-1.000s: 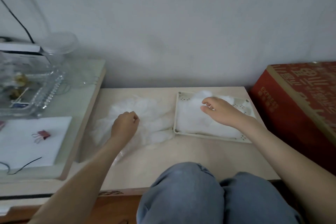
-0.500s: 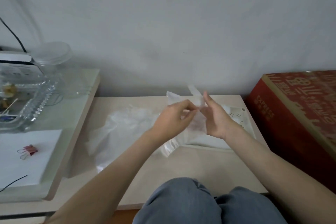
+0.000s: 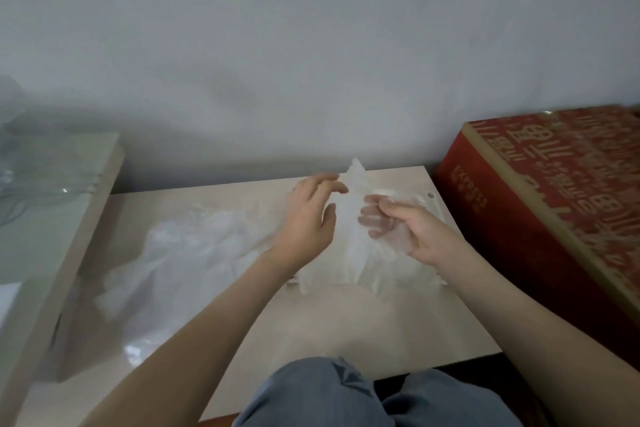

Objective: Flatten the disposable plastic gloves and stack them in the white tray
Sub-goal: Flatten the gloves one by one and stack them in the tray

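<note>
The person is opening out one glove (image 3: 353, 229) above the white tray (image 3: 434, 205) at the far right. The right hand (image 3: 412, 229) is gripping its plastic, and the left hand (image 3: 311, 218) is reaching in with fingers loosely spread. Next it probably needs pulling flat and laying in the tray. The loose pile (image 3: 194, 246) is lying to the left.

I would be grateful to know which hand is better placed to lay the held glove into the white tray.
The right hand, probably: it grips the glove directly above the white tray. The left hand is spread beside it, nearer the loose pile.
</note>
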`<control>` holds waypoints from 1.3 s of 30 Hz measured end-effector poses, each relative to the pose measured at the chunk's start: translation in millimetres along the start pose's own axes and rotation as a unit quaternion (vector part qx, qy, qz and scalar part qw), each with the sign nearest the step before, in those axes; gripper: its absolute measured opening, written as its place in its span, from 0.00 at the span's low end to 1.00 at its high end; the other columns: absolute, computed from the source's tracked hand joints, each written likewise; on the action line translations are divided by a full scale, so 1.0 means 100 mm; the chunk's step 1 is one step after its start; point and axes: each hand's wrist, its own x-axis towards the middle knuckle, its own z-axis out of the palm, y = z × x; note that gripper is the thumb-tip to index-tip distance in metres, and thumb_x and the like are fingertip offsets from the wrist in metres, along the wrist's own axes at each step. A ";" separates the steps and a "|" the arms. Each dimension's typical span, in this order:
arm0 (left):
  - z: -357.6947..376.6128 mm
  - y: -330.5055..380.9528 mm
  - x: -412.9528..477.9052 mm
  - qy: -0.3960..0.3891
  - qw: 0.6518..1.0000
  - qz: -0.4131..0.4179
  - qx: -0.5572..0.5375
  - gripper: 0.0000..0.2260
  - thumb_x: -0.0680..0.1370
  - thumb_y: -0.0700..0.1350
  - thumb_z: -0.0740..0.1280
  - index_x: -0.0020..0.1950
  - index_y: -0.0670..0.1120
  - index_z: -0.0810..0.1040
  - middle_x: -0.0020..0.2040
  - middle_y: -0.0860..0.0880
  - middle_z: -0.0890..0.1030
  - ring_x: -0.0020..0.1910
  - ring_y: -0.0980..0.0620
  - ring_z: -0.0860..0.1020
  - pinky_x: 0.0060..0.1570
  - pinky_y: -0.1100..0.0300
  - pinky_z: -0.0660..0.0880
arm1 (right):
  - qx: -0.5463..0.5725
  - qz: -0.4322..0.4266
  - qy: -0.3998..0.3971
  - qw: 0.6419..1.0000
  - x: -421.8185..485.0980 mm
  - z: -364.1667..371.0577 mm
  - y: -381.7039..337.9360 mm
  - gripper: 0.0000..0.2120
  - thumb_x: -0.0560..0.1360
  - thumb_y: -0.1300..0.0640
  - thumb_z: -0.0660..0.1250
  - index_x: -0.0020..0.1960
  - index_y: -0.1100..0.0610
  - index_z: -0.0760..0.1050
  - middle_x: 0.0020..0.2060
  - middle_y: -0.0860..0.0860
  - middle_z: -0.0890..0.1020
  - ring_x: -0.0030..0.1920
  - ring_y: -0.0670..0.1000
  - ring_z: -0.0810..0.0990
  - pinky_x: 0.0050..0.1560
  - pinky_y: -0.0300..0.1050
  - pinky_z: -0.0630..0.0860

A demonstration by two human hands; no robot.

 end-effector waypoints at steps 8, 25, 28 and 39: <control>0.14 -0.37 -0.03 -0.201 0.890 -0.405 -0.062 0.23 0.79 0.59 0.59 0.69 0.48 0.66 0.57 0.47 0.76 0.62 0.43 0.72 0.65 0.46 0.67 | -0.061 0.019 0.024 0.998 0.22 -0.23 0.09 0.09 0.82 0.62 0.57 0.58 0.62 0.74 0.44 0.56 0.85 0.42 0.57 0.85 0.33 0.44 0.78; 0.20 -0.54 0.06 -0.133 0.926 -0.271 0.226 0.10 0.79 0.44 0.55 0.52 0.45 0.75 0.44 0.46 0.80 0.47 0.45 0.72 0.41 0.56 0.50 | -0.257 0.067 0.102 0.959 0.61 -0.41 0.08 0.18 0.68 0.66 0.70 0.55 0.54 0.70 0.41 0.61 0.81 0.34 0.54 0.80 0.30 0.43 0.74; 0.18 -0.54 0.06 -0.135 0.920 -0.252 0.269 0.12 0.80 0.44 0.55 0.58 0.44 0.75 0.49 0.46 0.77 0.51 0.45 0.71 0.47 0.54 0.55 | -0.271 0.069 0.108 0.954 0.63 -0.47 0.08 0.20 0.67 0.66 0.68 0.56 0.54 0.68 0.40 0.61 0.80 0.36 0.57 0.80 0.32 0.47 0.74; 0.37 -0.33 -0.08 -0.366 0.883 -0.009 0.295 0.30 0.79 0.61 0.56 0.77 0.52 0.54 0.79 0.47 0.41 0.77 0.49 0.42 0.73 0.45 0.38 | -0.372 0.025 0.148 0.916 0.64 -0.46 0.10 0.19 0.71 0.57 0.70 0.58 0.53 0.68 0.41 0.53 0.81 0.38 0.50 0.81 0.36 0.43 0.77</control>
